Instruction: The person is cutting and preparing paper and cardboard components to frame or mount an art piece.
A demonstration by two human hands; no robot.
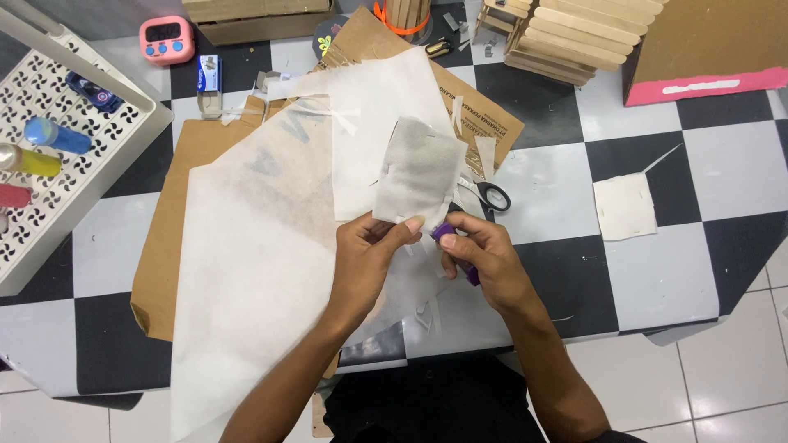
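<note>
Left hand (369, 246): fingers pinched on the lower edge of a small grey-white fabric piece (419, 172), holding it upright above the bench, thumb on the near face.
Right hand (480, 258): fingers curled tight round a small purple tool (447, 234); its tip met the fabric's lower right corner. What kind of tool it was, I could not tell.
Fabric piece: roughly rectangular, edges a little ragged, raised over the middle of the bench, near the front edge.
Large white sheet (254, 271): lay spread under both forearms, draping over the front edge of the bench toward the left.
Brown cardboard (172, 254): flat under the sheet, reaching from the left-front part toward the back edge.
Scissors (488, 195): black handles, flat on the bench just behind the right hand, partly hidden by the fabric piece.
Square white patch (624, 207): alone on a white square toward the right edge, well apart from the hands.
Bench (681, 271): black-and-white chequered top.
White perforated tray (82, 164): at the left edge, holding coloured bottles and a small toy car.
Pink timer (167, 39): near the back-left corner.
Wooden stick construction (574, 37): at the back edge, right of centre, beside a cardboard box with a pink strip (714, 49).
</note>
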